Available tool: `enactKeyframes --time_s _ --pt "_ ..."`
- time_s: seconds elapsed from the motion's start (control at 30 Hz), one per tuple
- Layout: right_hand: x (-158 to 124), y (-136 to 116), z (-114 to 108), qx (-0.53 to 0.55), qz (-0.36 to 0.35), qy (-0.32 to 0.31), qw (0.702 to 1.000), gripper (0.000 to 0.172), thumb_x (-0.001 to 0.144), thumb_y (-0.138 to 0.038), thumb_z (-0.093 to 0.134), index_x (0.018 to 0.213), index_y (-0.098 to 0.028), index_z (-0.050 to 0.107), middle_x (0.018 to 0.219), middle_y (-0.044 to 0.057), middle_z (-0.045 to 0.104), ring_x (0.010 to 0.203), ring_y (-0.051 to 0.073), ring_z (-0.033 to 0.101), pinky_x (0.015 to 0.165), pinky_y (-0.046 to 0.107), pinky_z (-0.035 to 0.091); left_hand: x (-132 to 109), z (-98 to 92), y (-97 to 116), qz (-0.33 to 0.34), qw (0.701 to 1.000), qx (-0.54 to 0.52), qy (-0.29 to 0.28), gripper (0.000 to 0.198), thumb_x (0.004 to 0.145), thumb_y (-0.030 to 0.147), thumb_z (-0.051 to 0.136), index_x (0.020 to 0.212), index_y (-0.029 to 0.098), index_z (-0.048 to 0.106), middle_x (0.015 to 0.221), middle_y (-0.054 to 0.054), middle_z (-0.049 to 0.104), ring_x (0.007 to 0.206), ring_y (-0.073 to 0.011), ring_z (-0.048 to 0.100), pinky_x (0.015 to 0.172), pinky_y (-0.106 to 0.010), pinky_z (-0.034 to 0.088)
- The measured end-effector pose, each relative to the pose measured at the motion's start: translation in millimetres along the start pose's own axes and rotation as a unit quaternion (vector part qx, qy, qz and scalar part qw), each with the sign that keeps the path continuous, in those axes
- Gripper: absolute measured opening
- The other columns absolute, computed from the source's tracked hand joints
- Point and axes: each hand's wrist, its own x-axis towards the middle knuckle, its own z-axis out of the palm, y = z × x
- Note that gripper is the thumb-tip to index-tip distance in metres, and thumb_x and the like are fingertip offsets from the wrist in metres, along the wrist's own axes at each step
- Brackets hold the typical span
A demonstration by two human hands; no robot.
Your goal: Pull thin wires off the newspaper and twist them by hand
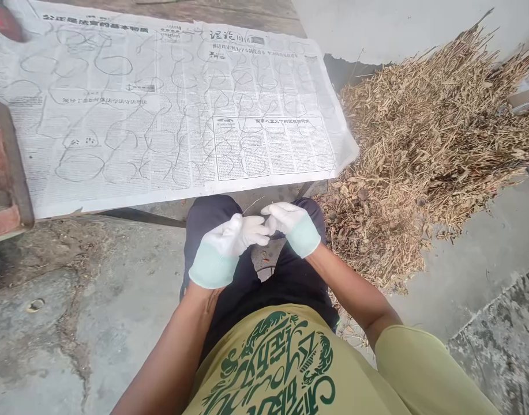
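Note:
Both my hands wear white gloves with mint-green cuffs and meet above my knees, fingertips almost touching. My left hand (236, 237) is closed in a pinch on a thin wiry strand (253, 205), whose free end sticks up to the right. Opposite it, my right hand (289, 223) has thumb and fingers pressed together, with a short tip of thin strand showing above them. How the strand runs between the hands is hidden by the fingers. Many similar curled strands (112, 64) lie in rows on the newspaper (186, 109) in front of me.
The newspaper covers a wooden table (229, 12) whose near edge is just beyond my knees. A wooden stool or frame (19, 167) stands at the left. A red-handled item (8, 23) lies at the far left corner. Dry stalks (420, 132) are heaped on the right.

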Motion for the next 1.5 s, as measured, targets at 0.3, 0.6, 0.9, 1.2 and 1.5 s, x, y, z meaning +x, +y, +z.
enactKeyframes --time_s 0.3,0.6,0.9,1.2,1.5 --pt "-7.6 -5.5 1.9 -0.203 -0.029 0.003 0.979 0.031 0.092 -0.022 0.059 0.117 -0.014 0.076 0.070 -0.001 0.071 0.063 0.011 0.065 0.068 0.026 0.057 -5.0 -0.3 4.4 0.017 0.996 0.019 0.084 0.059 0.079 0.065 0.079 0.097 0.009 0.079 0.078 -0.012 0.081 0.071 -0.0251 0.077 0.081 -0.039 0.062" --pt "-8.6 6.0 3.8 -0.313 -0.084 0.034 0.945 0.038 0.098 -0.019 0.051 0.127 -0.019 0.076 0.068 -0.003 0.069 0.061 0.011 0.064 0.072 0.025 0.057 -7.7 -4.0 1.0 0.031 0.994 0.067 0.076 0.054 0.088 0.063 0.071 0.094 0.010 0.081 0.077 -0.014 0.081 0.071 -0.0271 0.077 0.077 -0.039 0.063" --pt "-9.3 1.9 10.0 -0.221 -0.022 0.042 0.974 0.034 0.095 -0.020 0.056 0.120 -0.016 0.078 0.063 -0.003 0.066 0.054 0.010 0.060 0.059 0.022 0.053 -6.8 -4.8 7.8 0.008 0.996 0.051 0.070 0.057 0.080 0.064 0.078 0.092 0.009 0.080 0.073 -0.013 0.079 0.067 -0.0252 0.076 0.072 -0.038 0.062" --pt "-4.5 -1.7 12.0 -0.176 -0.026 0.060 0.982 0.027 0.092 -0.026 0.058 0.107 -0.014 0.077 0.057 -0.004 0.064 0.049 0.009 0.057 0.051 0.021 0.046 -5.1 -7.8 -2.7 0.016 0.997 0.049 0.053 0.057 0.073 0.059 0.087 0.102 0.011 0.080 0.101 -0.015 0.082 0.083 -0.0247 0.078 0.087 -0.038 0.062" --pt "-14.4 -0.4 10.5 -0.072 0.057 -0.040 0.995 0.023 0.084 -0.034 0.069 0.094 -0.014 0.073 0.055 -0.003 0.065 0.049 0.011 0.056 0.054 0.024 0.047 -1.0 -9.4 -3.3 0.030 0.993 0.002 0.115 0.055 0.069 0.060 0.089 0.092 0.011 0.079 0.084 -0.010 0.081 0.070 -0.0200 0.075 0.075 -0.033 0.063"
